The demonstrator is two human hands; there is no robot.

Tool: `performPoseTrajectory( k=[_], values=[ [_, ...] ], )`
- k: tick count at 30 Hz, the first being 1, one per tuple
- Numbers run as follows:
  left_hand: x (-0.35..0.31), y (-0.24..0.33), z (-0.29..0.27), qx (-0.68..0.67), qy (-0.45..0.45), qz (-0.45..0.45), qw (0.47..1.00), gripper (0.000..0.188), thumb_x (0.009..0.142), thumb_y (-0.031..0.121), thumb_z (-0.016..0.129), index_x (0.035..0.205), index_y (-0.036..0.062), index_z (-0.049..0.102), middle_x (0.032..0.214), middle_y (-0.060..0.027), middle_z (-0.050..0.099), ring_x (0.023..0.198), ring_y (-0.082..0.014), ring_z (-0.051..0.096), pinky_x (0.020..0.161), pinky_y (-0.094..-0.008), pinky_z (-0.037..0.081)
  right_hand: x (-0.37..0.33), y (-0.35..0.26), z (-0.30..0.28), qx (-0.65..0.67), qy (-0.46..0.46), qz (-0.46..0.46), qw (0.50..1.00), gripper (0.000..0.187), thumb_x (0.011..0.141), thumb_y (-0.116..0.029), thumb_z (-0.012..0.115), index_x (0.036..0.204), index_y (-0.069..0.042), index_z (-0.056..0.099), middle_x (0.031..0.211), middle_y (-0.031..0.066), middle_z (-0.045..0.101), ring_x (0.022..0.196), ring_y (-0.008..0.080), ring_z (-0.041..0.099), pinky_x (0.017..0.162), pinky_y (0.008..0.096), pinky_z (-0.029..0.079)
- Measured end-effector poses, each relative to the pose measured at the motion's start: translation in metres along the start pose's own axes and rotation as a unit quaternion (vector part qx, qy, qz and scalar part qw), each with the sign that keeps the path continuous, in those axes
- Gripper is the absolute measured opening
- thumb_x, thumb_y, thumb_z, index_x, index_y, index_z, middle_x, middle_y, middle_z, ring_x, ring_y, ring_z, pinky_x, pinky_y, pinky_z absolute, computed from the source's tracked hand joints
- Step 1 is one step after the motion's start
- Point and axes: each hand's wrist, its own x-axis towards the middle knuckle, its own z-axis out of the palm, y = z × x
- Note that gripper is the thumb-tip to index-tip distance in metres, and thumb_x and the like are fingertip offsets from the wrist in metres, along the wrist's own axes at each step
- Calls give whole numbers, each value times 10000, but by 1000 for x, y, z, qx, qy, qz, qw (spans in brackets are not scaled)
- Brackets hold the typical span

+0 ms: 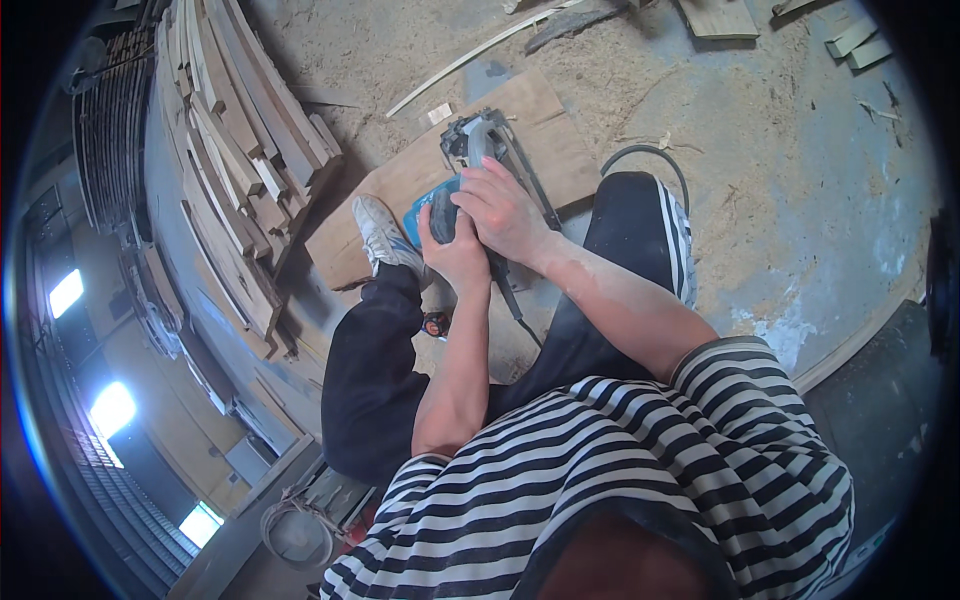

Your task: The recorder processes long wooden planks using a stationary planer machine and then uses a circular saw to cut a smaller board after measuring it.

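Note:
A blue and black circular saw rests on a wide wooden board on the floor. My left hand is closed around the dark rounded end of the saw's body. Just to its right, my right hand grips the saw near its grey upper part, with the fingers partly hidden. The flat metal base reaches out past both hands. What lies beneath the saw is hidden. My left foot, in a white sneaker, is on the board's left part.
Stacked timber strips lie at the left. A black cord runs from the saw toward my legs. By my left ankle is a small orange and black round object. Sawdust covers the floor, and wood offcuts lie at the far side.

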Motion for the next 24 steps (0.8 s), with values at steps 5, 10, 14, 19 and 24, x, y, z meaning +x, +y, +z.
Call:
performPoseTrajectory(
  k=[5,10,14,19,24],
  values=[
    [7,5,2,22,4,19,1000,532,837,110,745,1277,-109,542,1138,-210,651,1030,-262,627,949,-359,480,8,2,2,-5,5,-5,1000,221,765,-51,663,986,-42,679,1013,107,655,1134,292,613,1127,465,374],
    [19,4,7,-5,2,6,1000,531,831,116,750,1274,-97,551,1119,-206,660,1008,-261,637,931,-359,490,18,8,8,-6,15,-7,1000,219,763,-49,661,982,-39,675,1005,113,654,1129,299,616,1120,471,380],
    [30,2,10,-9,2,6,1000,526,820,113,753,1269,-84,561,1115,-210,662,1000,-269,643,924,-363,495,26,14,14,-8,23,-13,1000,209,763,-48,655,972,-41,667,997,113,653,1131,305,618,1112,480,388],
    [40,2,14,5,9,30,1000,514,803,88,746,1251,-87,568,1096,-202,668,975,-263,650,905,-357,506,35,19,19,-10,30,-15,999,203,759,-48,653,961,-44,662,995,113,654,1135,306,618,1105,485,394],
    [47,4,17,0,13,29,999,503,789,63,739,1236,-96,574,1082,-197,673,958,-254,653,891,-348,512,40,22,23,-13,34,-18,999,203,757,-51,649,959,-44,664,999,114,659,1136,302,617,1102,481,396]
  ],
)
